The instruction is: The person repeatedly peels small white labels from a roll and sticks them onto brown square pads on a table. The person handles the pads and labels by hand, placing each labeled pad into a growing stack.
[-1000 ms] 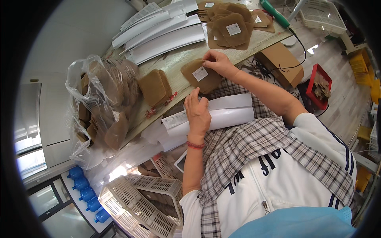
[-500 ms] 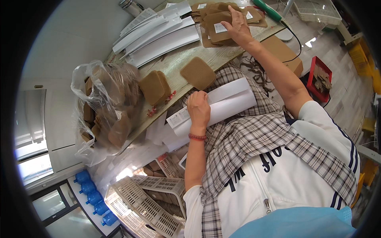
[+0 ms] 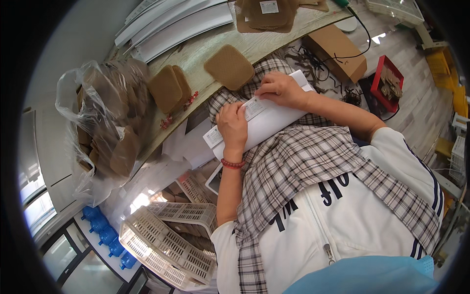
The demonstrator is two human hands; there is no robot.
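Note:
My left hand (image 3: 233, 125) rests on a white sheet of labels (image 3: 274, 117) lying on my lap, pinching at a small white label near its upper edge. My right hand (image 3: 280, 89) touches the same sheet at its top, fingertips on the label strip. A brown square pad (image 3: 229, 66) lies on the wooden table (image 3: 274, 41) just beyond my hands. A stack of brown pads with white labels (image 3: 267, 13) sits farther back on the table.
Two brown pads (image 3: 169, 87) lie at the table's left edge beside a clear plastic bag of more pads (image 3: 105, 127). White plastic baskets (image 3: 166, 235) stand on the floor lower left. A cardboard box (image 3: 338, 51) and a red tray (image 3: 387, 83) sit to the right.
My right hand came back from the pad stack at the far table to the label sheet on my lap. The left hand stayed on the sheet.

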